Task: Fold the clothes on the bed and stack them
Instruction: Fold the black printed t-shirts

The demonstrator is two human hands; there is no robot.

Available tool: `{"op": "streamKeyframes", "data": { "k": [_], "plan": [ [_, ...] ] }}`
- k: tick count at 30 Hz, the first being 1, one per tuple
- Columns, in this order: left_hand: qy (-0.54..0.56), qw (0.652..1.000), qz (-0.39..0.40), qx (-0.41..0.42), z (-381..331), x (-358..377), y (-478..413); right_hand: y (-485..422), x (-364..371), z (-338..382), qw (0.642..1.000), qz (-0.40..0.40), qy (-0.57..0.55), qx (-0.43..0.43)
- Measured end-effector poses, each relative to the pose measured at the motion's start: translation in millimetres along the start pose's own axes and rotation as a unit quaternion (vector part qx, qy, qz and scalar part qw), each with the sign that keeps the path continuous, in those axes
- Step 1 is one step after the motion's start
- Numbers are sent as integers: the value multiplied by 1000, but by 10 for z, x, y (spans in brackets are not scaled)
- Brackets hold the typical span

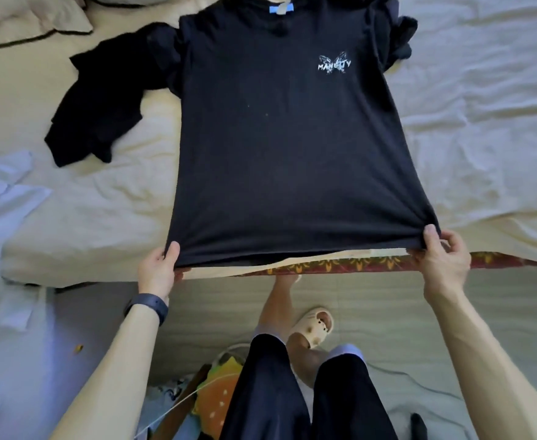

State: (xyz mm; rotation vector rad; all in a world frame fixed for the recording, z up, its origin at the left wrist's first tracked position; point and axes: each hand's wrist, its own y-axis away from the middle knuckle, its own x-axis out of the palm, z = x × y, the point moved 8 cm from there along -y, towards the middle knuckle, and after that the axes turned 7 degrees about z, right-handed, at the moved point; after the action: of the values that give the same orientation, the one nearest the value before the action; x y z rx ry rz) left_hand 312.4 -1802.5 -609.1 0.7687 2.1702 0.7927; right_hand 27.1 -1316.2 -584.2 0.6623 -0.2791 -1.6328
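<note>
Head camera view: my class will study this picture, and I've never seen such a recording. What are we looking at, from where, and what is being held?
There is no machine: a person wears one camera on the head, looking down at their own bare hands. The left grip and right grip each pinch a bottom corner of a black T-shirt, laid out on the bed. Another dark garment lies crumpled beside it, and a white garment lies at the picture's left edge.
</note>
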Motion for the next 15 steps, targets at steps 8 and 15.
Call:
{"op": "streamKeyframes", "data": {
  "k": [8, 15],
  "plan": [
    [-124, 991, -43, -19, 247, 249, -133, -144, 179, -753, 987, 89, 25, 131],
    [-131, 989, -40, 54, 289, 508, 21, -155, 191, -637, 964, 91, 251, -10]
  ]
}}
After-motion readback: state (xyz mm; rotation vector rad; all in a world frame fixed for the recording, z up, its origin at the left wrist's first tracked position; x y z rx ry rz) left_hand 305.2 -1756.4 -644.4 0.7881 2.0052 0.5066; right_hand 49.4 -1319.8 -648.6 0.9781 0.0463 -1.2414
